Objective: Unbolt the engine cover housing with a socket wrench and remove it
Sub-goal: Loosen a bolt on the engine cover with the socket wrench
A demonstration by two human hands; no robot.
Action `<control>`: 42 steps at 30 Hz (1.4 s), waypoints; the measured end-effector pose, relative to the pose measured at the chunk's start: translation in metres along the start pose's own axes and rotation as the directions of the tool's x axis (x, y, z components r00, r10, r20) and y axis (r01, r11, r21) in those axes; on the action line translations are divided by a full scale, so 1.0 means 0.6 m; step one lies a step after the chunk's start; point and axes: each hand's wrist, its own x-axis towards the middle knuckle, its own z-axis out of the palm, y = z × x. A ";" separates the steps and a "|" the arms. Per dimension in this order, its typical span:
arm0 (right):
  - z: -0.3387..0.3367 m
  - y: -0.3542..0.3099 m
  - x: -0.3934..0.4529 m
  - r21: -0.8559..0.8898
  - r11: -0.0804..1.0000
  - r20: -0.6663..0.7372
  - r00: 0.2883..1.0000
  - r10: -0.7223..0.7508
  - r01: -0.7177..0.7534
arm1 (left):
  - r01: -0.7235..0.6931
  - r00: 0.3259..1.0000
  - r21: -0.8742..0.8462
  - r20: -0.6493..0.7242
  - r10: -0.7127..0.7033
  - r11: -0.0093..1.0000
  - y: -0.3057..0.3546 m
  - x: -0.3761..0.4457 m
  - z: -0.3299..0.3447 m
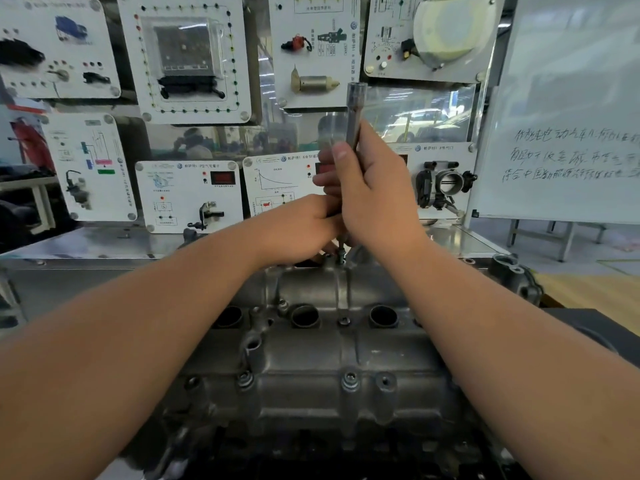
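Engine cover housing sits on the table directly in front of me, filling the lower centre of view. It is seated on the engine; not lifted.

Training panels line the wall from 10 to 1 o'clock; whiteboard at 2 o'clock. Neither is part of the job.

Socket wrench stands upright over the far edge of the housing, at 12 o'clock from the housing's centre. Its open socket end points up; the lower end disappears behind my hands, so I cannot tell whether it is seated on a fastener. I judge the vertical hold is meant to keep the tool in line with the bolt axis.

Right hand: fingers and thumb wrapped round the wrench shaft, firm grip.

Left hand: just beside and below the right, touching it, fingers curled in toward the base of the tool. What it holds is hidden; probably steadying the lower end.

Far-edge bolt shows just beneath the hands, raised from the housing.

Near-edge bolts at 6 o'clock are in place, as is one centre bolt. Judgement: unbolting is under way, with several fasteners left.
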 end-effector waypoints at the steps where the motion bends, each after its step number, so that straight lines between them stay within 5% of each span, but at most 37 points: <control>1: 0.001 0.000 -0.002 0.035 0.999 -0.002 1.000 0.019 -0.019 | 0.001 1.000 0.013 0.017 -0.001 1.000 0.001 0.001 -0.003; 8: -0.001 0.004 0.000 0.092 0.995 -0.150 0.988 0.038 -0.024 | 0.007 0.999 0.130 -0.044 -0.001 0.991 0.009 0.002 0.000; 16: -0.006 -0.002 -0.005 0.030 0.999 -0.064 0.997 0.042 -0.040 | 0.011 0.999 0.133 0.037 -0.016 0.991 0.012 -0.001 -0.005; 22: -0.003 -0.002 -0.009 0.001 1.000 -0.106 0.994 0.013 -0.013 | -0.012 0.998 0.304 -0.056 0.030 0.953 0.017 -0.002 -0.007; 42: -0.005 0.003 -0.007 -0.006 1.000 -0.144 0.989 -0.020 0.019 | -0.018 0.999 0.221 -0.038 0.027 0.975 0.018 -0.005 0.000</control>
